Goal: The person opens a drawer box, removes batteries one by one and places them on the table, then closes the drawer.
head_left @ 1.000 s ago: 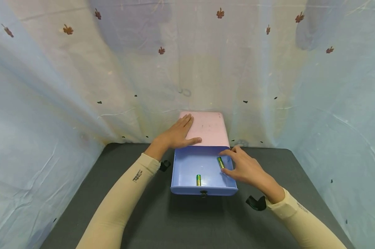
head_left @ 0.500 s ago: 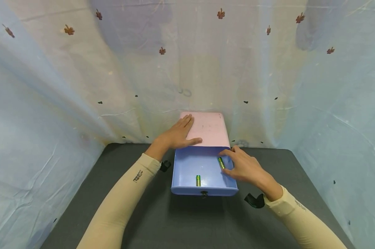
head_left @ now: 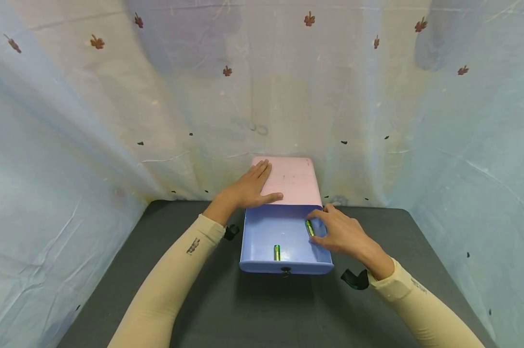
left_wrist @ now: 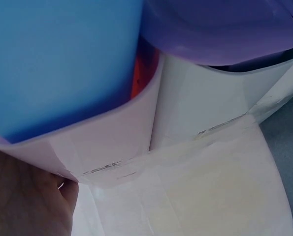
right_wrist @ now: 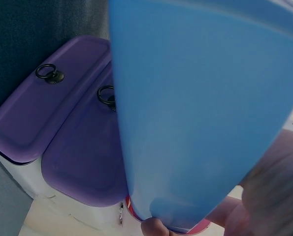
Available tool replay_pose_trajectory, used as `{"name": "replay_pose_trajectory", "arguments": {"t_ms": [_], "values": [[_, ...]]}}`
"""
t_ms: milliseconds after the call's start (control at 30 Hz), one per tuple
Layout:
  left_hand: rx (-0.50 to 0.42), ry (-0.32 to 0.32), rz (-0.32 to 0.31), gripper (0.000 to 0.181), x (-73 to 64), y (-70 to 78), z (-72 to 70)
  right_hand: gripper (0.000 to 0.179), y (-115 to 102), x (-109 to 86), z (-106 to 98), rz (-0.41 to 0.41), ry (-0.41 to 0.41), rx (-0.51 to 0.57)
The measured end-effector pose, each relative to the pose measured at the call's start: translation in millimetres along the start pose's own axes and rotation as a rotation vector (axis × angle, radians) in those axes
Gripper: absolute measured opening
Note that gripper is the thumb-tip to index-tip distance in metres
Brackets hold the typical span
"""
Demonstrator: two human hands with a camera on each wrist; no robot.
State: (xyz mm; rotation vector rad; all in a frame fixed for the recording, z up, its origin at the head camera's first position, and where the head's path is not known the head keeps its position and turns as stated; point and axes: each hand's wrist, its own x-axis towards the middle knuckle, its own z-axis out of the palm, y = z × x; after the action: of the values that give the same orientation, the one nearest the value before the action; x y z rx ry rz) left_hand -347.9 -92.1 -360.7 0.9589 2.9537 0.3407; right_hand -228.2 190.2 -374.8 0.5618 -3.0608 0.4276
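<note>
- Black table [head_left: 262,314], nearest.
- Blue drawer [head_left: 250,267], pulled out, ring [head_left: 285,272] on its front.
- Near battery [head_left: 276,253] lying inside, by that front.
- Right hand [head_left: 344,233] at the drawer's right side, thumb and forefinger apart; far battery [head_left: 310,228] between them, whether pinched I cannot tell.
- Left hand [head_left: 244,189] flat on the pink case [head_left: 293,180], thumb spread.
- Printed sheet [head_left: 279,96] behind.

Head view looks down — close-up wrist views share the drawer [head_left: 259,229]
</note>
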Motion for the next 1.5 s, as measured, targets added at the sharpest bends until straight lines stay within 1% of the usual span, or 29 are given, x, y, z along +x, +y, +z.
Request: {"name": "replay_pose_trajectory", "arguments": {"t_ms": [467, 667, 833, 900, 1033, 1200, 1500], "values": [[0.003, -0.001, 0.005, 0.110, -1.8, 1.5, -0.8, 0.050, 0, -0.7, 2, 0.006, 0.025, 0.027], [0.000, -0.004, 0.010, 0.110, -0.1, 0.1, -0.5, 0.053, -1, -4.2, 0, 0.018, 0.041, 0.036], [-0.006, -0.007, 0.008, 0.110, 0.7, -1.1, 0.1, 0.051, -2, -8.9, -2, 0.016, 0.061, 0.053], [-0.011, -0.008, 0.010, 0.113, 1.8, -3.1, 1.4, 0.051, -2, -10.7, -2, 0.011, 0.068, 0.060], [-0.010, -0.007, 0.016, 0.113, 2.6, -4.1, 2.5, 0.051, 0, -13.8, -3, 0.004, 0.081, 0.079], [0.003, 0.004, 0.013, 0.109, 0.0, -0.8, 0.8, 0.051, 4, -17.3, -5, -0.018, 0.108, 0.111], [0.005, 0.003, 0.018, 0.109, 1.0, -1.0, 0.8, 0.051, 11, -24.6, -9, -0.068, 0.192, 0.156]]}}
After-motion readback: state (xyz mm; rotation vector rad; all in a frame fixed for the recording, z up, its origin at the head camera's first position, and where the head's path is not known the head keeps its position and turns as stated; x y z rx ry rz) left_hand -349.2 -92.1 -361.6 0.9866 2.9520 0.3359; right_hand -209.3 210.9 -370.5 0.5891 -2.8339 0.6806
